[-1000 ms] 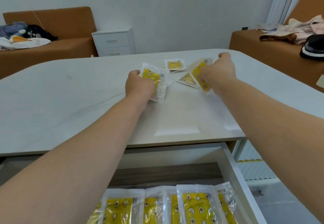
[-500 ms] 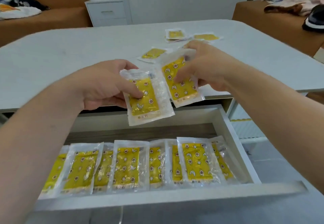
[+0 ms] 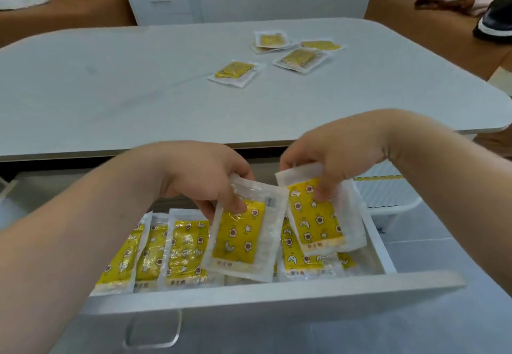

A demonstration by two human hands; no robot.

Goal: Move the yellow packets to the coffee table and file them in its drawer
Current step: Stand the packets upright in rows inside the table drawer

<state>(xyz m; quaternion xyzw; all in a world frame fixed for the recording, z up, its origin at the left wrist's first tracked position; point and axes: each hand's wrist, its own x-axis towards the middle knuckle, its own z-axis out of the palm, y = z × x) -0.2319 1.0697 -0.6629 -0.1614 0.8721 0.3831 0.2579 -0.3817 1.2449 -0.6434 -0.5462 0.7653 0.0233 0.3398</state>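
1. The drawer [image 3: 277,295] stands open at the near side. Its filed row [image 3: 185,245] of yellow packets overlaps from left to right.
2. The left hand [image 3: 205,176] pinches the top edge of the left packet [image 3: 243,237], which hangs over the middle of the row. The right hand [image 3: 332,157] pinches the top of the right packet [image 3: 321,223], above the drawer's right end.
3. Lower the left packet first and tuck its bottom edge against the last filed one, printed face toward the near side. Then seat the right packet beside it. Release only once each is supported, since the slick film is likely to slide.
4. Farther off, the coffee table [image 3: 110,90] carries four loose packets [image 3: 235,72], not yet filed.
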